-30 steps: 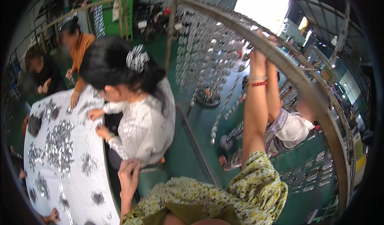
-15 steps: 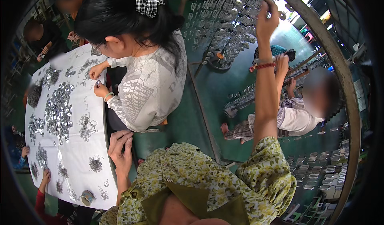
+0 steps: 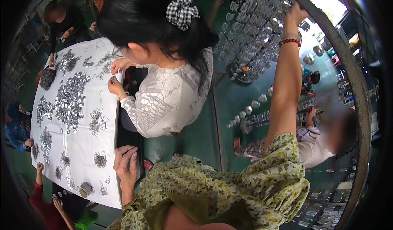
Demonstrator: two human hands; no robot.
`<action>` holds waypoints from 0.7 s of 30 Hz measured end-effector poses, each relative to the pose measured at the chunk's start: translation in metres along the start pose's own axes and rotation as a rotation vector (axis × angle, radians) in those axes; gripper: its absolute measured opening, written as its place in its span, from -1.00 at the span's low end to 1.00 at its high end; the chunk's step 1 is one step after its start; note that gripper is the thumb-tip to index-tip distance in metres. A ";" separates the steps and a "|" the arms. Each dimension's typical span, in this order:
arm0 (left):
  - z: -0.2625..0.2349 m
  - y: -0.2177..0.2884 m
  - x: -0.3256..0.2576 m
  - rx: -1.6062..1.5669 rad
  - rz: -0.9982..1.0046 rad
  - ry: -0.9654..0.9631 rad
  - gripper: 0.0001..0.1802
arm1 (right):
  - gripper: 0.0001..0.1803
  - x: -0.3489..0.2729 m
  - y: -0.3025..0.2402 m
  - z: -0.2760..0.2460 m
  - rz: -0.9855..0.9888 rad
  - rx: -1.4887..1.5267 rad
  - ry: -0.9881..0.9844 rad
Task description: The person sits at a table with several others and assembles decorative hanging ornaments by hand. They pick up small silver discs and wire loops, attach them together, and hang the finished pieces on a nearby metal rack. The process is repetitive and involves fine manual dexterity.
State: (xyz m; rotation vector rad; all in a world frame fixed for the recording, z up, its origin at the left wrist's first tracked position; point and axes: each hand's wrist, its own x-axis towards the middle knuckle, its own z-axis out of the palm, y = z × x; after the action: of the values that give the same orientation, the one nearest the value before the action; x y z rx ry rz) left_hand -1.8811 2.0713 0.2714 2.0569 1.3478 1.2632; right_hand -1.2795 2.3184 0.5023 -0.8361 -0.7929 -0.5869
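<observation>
Left hand (image 3: 126, 166), fingers together, sits by the surface (image 3: 80, 146), perhaps for balance; right hand (image 3: 295, 14), grip unclear, is at the frame (image 3: 344, 54).

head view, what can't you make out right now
All in the head view:
Right hand: fingertips lost against the frame, so its grip is unclear.
Left hand: palm hidden by the hand's own back.
Silvery pieces on the table: too small to count.
Red-sleeved person: partly cut off by the dark rim.

The hanging pieces (image 3: 268, 30) are silver, the scrunchie (image 3: 182, 12) checked black-and-white.
</observation>
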 end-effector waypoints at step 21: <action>0.016 0.004 0.011 -0.007 -0.010 0.049 -0.84 | -0.74 -0.007 0.026 -0.029 0.340 0.248 -0.196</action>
State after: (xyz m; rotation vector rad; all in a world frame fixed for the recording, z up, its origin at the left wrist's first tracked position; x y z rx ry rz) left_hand -1.8638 2.0820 0.2707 2.0241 1.3715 1.3207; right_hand -1.2535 2.3094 0.4738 -0.7832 -0.8579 -0.1021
